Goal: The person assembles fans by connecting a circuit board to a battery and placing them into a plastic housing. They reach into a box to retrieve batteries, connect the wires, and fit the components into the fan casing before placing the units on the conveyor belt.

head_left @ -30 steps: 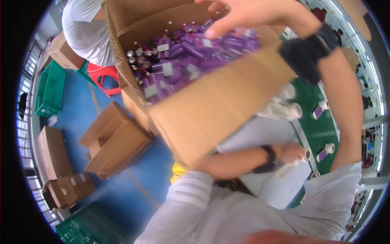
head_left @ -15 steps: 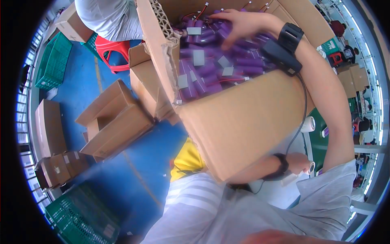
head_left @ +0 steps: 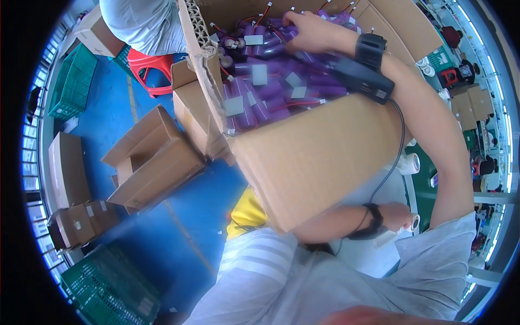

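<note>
A large cardboard box [head_left: 319, 162] is tilted in front of me, packed with purple battery packs [head_left: 271, 97] that have pale pads and thin red and black leads with white plugs. My right hand [head_left: 306, 33] reaches in over its right side. Its thumb and fingers curl round a purple pack near the far wall; the grip is partly hidden among the packs. My left forearm passes beneath the box, and my left hand [head_left: 396, 215] is closed beside a white roll [head_left: 415, 222]. What those fingers hold, if anything, is hidden. Both wrists wear black straps; the right carries a black device [head_left: 364, 80] with a cable.
On the blue floor to the left are an opened carton [head_left: 154, 162], more cartons [head_left: 67, 168] and green crates [head_left: 111, 284]. A person in pale clothes sits on a red stool [head_left: 151, 70] beyond the box. A white roll [head_left: 410, 163] stands at right.
My right thumb and fingers have drawn closer together among the packs. The box appears slightly farther left and higher in view. My left hand stays by the roll.
</note>
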`<act>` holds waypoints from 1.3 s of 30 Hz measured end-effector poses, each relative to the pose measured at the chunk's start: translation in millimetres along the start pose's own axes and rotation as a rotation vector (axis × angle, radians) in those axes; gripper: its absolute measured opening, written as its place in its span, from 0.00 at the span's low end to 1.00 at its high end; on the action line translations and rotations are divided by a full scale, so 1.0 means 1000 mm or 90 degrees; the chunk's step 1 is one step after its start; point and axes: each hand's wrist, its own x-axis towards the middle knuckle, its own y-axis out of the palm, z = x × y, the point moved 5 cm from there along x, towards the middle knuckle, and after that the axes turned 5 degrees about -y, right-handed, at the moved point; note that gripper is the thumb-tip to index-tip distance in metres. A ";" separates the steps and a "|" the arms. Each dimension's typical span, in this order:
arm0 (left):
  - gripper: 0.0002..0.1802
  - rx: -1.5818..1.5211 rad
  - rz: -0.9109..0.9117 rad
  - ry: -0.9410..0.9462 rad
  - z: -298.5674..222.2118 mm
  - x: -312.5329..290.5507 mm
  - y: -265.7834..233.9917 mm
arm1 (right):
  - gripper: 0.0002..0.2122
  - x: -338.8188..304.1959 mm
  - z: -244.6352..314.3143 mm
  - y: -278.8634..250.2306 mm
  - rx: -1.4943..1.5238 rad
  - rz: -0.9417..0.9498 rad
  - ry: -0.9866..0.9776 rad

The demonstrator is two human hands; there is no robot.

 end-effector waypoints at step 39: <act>0.15 0.016 0.107 -0.070 -0.004 -0.008 -0.008 | 0.31 0.009 -0.006 -0.001 0.023 0.035 -0.113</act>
